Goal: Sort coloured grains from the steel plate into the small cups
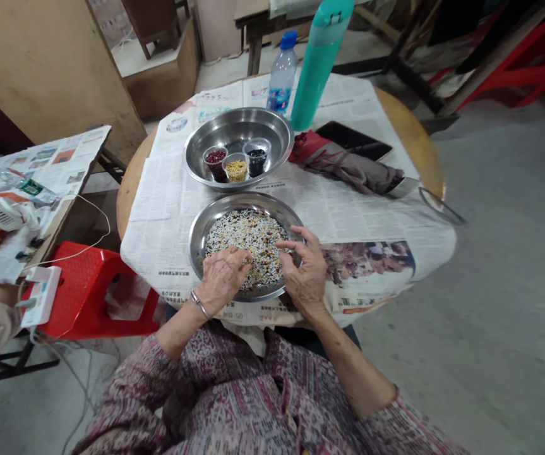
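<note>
A shallow metal bowl (198,222) stands at the table's near side, spread with mixed white, yellow, dark red and black grains (246,230). Over its left part is my left hand (225,275), fingers curled and pressed together at the grains; whatever they pinch is hidden. My right hand (304,273) hangs at the bowl's right rim, its fingers apart and bent toward the grains. Behind sits a larger metal bowl (196,148) holding three clear cups: one of dark red beans (216,163), one of yellow kernels (236,169) and one of black beans (256,161).
Newspaper (158,215) covers the round table. At the back stand a blue-capped bottle (281,76) and a green bottle (319,66). A folded umbrella (348,165) and a dark phone-like slab (355,140) lie right. A red stool (83,284) bears a power strip (42,296).
</note>
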The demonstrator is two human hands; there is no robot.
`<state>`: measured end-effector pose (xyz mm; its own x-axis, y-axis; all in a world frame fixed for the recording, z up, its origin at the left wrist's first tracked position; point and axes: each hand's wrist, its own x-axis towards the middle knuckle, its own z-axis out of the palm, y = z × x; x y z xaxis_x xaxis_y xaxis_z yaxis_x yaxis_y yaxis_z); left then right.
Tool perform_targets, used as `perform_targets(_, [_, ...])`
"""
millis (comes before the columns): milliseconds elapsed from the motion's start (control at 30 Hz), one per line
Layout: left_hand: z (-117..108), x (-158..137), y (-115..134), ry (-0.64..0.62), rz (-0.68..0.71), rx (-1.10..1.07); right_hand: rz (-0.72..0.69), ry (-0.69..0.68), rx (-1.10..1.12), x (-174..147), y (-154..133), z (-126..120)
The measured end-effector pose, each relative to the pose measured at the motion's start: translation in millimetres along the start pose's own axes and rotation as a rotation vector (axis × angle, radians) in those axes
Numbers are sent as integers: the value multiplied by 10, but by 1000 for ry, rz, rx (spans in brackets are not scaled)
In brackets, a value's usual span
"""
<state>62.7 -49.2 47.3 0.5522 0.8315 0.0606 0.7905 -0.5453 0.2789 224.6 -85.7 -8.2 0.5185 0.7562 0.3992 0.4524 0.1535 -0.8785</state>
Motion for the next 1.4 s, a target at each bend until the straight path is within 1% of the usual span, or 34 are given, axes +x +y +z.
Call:
perform_targets(167, [-18,18,20,-35,-26,6,2,2,-13,0,2,-3])
perform_targets(433, [-73,33,51,-75,-25,4,-5,2,-8,0,9,0])
perform_targets(567, [-52,27,45,-67,-35,-4,-4,3,-5,0,6,2])
perform_targets(667, [-26,25,22,-27,-35,-71,-1,2,-5,-1,6,-1])
perform_targets(733, [-40,31,2,25,-58,-189,-3,0,-6,-2,7,-4])
perform_targets(767, [-61,37,-9,48,-87,-282,-4,-3,-8,-2,9,-5])
perform_targets(833, [-126,49,-35,67,-183,-544,-3,-6,-9,-2,10,-6])
perform_targets(933, [-233,67,-79,26,-350,-1002,-1,-4,-4,-1,7,-7])
perform_targets(967, [-258,71,-94,12,-387,-1109,-3,-2,-2,0,5,-7])
perform_targets(1000, [-274,73,-107,-3,-406,-1165,-4,-1,-1,1,2,-6])
perform_targets(1033, [-281,72,-117,-19,-404,-1166,-3,0,-2,2,0,-6])
perform_targets(1100, [-268,66,-125,-40,-337,-1021,2,-1,-5,4,-3,-6])
perform_targets(1200, [-202,46,-114,7,-155,-635,6,-7,-5,3,-2,-6])
perform_targets(1267, [-146,32,-102,46,-61,-404,8,-9,-4,2,-2,-6])
perform_targets(1333, [-94,21,-94,43,-15,-243,10,-7,-5,0,-5,-6])
perform_targets(1400, [-53,13,-92,25,-4,-149,7,-7,-8,0,-8,-7])
